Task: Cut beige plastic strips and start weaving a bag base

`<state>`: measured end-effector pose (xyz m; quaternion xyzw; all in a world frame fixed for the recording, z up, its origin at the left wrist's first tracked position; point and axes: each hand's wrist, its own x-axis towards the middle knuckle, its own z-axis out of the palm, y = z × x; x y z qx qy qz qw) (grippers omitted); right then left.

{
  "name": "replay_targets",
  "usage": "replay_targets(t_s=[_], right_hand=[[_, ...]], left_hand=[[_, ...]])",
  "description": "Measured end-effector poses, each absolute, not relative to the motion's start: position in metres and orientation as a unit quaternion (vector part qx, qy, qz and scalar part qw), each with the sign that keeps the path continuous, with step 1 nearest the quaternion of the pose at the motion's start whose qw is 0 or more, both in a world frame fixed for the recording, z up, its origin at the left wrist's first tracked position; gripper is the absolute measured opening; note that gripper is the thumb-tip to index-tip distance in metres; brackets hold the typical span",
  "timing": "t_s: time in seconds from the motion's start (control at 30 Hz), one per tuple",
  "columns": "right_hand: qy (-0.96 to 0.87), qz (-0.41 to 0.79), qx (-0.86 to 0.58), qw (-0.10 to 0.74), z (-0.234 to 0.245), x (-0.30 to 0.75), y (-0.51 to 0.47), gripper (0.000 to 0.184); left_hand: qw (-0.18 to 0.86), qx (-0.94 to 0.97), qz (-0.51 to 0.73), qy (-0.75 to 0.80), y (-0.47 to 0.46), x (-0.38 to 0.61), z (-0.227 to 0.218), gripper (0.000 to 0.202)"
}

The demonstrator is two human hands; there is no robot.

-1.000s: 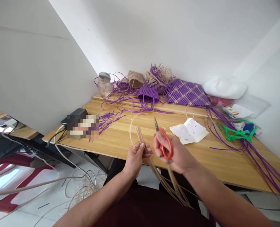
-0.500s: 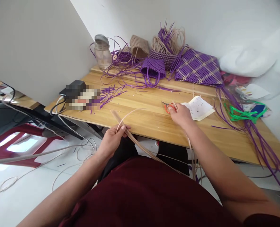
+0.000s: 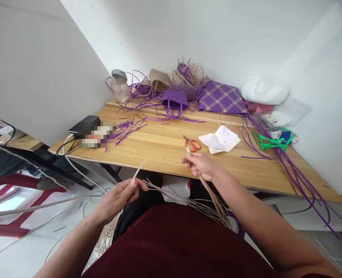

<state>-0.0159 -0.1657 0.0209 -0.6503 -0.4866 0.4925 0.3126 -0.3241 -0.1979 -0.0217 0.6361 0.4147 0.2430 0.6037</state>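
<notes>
Left hand (image 3: 128, 192): pinching a beige strip (image 3: 139, 168) between thumb and forefinger, before the table edge; loose beige strands (image 3: 185, 199) are running from beside its fingertips across the lap. Whether it is also gripping these cannot be told.
Right hand (image 3: 201, 165): closing its fingers on a beige strip bundle (image 3: 208, 189), with a pale end projecting above the thumb and the length trailing toward the lap.
Orange-handled scissors (image 3: 192, 145): lying on the wooden table (image 3: 159, 148), just beyond the right hand and obstructing the space there.
Handwritten paper (image 3: 223, 137): lying folded and creased, just right of the scissors.
Purple offcuts (image 3: 130, 129): littering the table's left part, near a black box (image 3: 85, 125).
Back row: a lidded glass jar (image 3: 120, 90), a small beige basket (image 3: 159, 78), a small purple basket (image 3: 174, 99), an unfinished basket (image 3: 185, 90) and a checked woven bag (image 3: 223, 97) are crowding the wall side.
Right end: long purple strands (image 3: 298, 173) are trailing over the edge, past green woven straps (image 3: 270, 143).
Change: half a second ago the right hand was holding the scissors; now they are lying free. The left hand's tight bundle is now showing as spreading strands.
</notes>
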Motion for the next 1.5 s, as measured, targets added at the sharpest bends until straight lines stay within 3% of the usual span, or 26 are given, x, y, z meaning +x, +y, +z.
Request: replay_targets(t_s=[0.13, 0.23, 0.5, 0.67, 1.2, 1.5], right_hand=[[-0.364, 0.702, -0.485, 0.373, 0.021, -0.038, -0.197, 0.032], [-0.330, 0.729, -0.424, 0.424, 0.033, -0.046, -0.208, 0.032], [-0.313, 0.665, -0.393, 0.553, 0.070, -0.047, -0.230, 0.037], [-0.337, 0.611, -0.398, 0.595, 0.079, -0.041, -0.234, 0.029], [-0.432, 0.576, -0.395, 0.571, 0.085, -0.043, -0.249, 0.031], [-0.480, 0.459, -0.448, 0.598, 0.088, -0.043, -0.247, 0.037]], left_hand=[[0.616, 0.675, 0.216, 0.343, -0.214, -0.291, -0.011, 0.053], [0.619, 0.711, 0.142, 0.301, -0.223, -0.271, -0.011, 0.051], [0.633, 0.712, 0.129, 0.276, -0.231, -0.254, -0.038, 0.060], [0.677, 0.683, 0.118, 0.249, -0.232, -0.252, -0.044, 0.060], [0.687, 0.665, 0.149, 0.253, -0.233, -0.247, -0.040, 0.058], [0.668, 0.681, 0.175, 0.244, -0.231, -0.239, -0.041, 0.055]])
